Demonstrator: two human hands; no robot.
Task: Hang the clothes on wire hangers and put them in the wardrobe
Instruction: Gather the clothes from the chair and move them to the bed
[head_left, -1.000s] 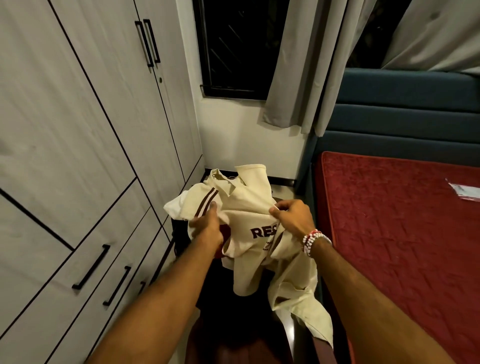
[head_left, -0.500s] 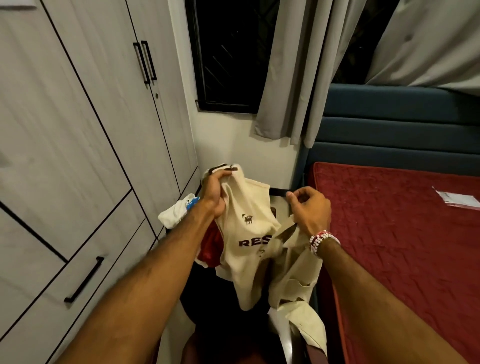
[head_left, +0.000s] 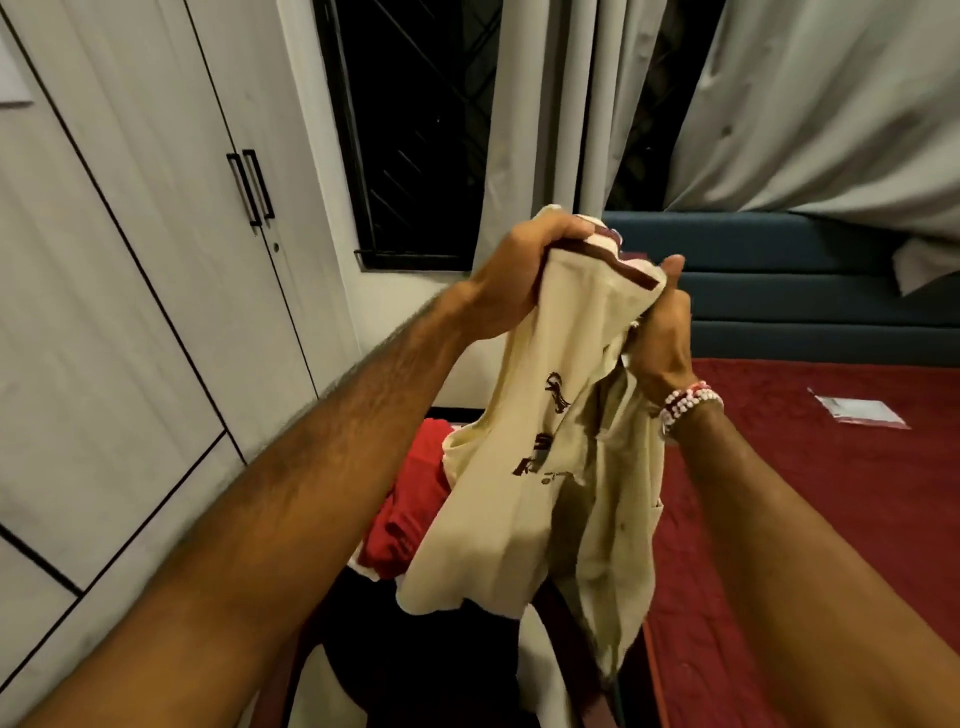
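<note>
Closed wardrobe (head_left: 130, 312) left of the left hand (head_left: 514, 280). Cream shirt (head_left: 498, 519), maroon trim, dark print, hangs crumpled below both hands. Left hand grips its trimmed top edge; right hand (head_left: 665, 338), just beside, clenches bunched fabric. Red cloth (head_left: 410, 509) below left hand.

i see a cream shirt (head_left: 524, 499) with dark maroon trim and print, a red garment (head_left: 410, 509) beside it, a deep red quilted bed (head_left: 810, 519), grey curtains (head_left: 545, 114), and a pale wood-grain wardrobe (head_left: 130, 260).
</note>
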